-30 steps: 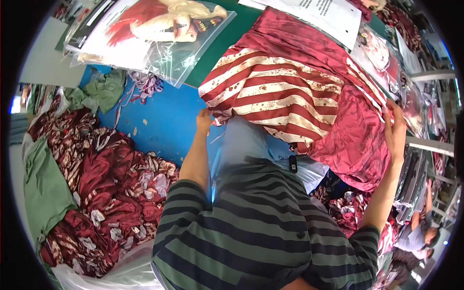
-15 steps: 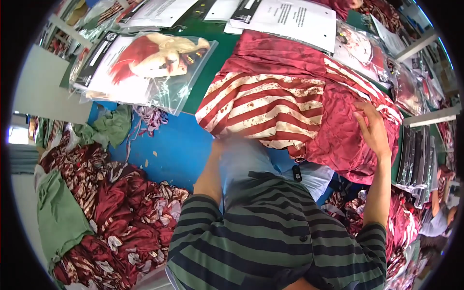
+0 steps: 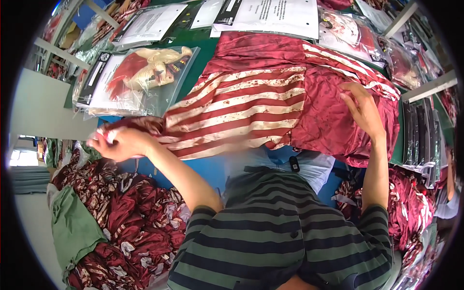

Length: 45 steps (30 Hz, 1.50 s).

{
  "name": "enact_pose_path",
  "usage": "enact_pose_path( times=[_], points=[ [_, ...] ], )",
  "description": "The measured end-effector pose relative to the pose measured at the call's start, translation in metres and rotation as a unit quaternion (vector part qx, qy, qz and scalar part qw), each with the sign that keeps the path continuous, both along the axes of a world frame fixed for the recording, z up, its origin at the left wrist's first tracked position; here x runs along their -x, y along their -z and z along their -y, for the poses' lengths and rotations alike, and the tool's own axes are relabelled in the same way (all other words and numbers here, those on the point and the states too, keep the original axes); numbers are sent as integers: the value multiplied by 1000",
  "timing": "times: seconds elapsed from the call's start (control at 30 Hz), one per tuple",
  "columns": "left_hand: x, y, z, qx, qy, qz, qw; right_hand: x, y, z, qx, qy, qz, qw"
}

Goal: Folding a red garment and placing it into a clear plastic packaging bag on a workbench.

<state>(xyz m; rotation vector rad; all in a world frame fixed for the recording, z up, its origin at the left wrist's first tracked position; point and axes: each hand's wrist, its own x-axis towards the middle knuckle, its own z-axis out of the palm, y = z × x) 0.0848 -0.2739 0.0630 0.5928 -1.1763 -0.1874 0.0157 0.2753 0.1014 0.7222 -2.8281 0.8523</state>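
A dark red garment with red-and-cream stripes and brown stains, like a costume [image 3: 251, 104], is spread across the green table and over its near edge. Its striped part is pulled out to the left, where my left hand [image 3: 124, 144] is closed on the bunched end. My right hand [image 3: 362, 110] rests on the plain red part at the right, fingers loosely bent and thumb apart, not visibly gripping the cloth.
Left on the green table [image 3: 195, 73] lies a clear bag with a mask [image 3: 157, 72]. More bagged packs with printed sheets [image 3: 268, 19] line the back. Heaped red garments [image 3: 130, 212] and a green cloth [image 3: 75, 222] lie at lower left. Dark packs [image 3: 419, 135] stand at right.
My left hand has swung out to the left from near my lap, drawing the striped part of the costume straight. The right hand stays on the red cloth, its fingers slightly more bent.
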Motion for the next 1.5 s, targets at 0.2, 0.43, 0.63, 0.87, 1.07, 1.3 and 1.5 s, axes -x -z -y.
enact_pose_path(
  times=[0.2, 0.43, 0.63, 0.87, 1.07, 1.3, 1.5],
  points=[
    [66, -96, -225, 355, 205, 84, 908, -3, -5, 1, 204, 5, 72, 976],
    [78, 66, -347, 618, 571, 382, 382, 68, 28, -15, 603, -189, 200, 748],
    [40, 77, -286, 292, 763, 396, 419, 116, 51, -80, 691, -144, 255, 661],
    [9, 128, -208, 129, 491, 638, 579, 97, -29, -124, 447, 53, 218, 866],
    [21, 165, -175, 102, 330, 770, 537, 46, 4, -269, 338, 53, 51, 938],
    [31, 191, -131, 127, 197, 892, 387, -81, 90, -412, 138, 544, -63, 825],
    [48, 241, -89, 195, 247, 772, 552, -124, 44, -267, -13, 261, 17, 965]
  ],
)
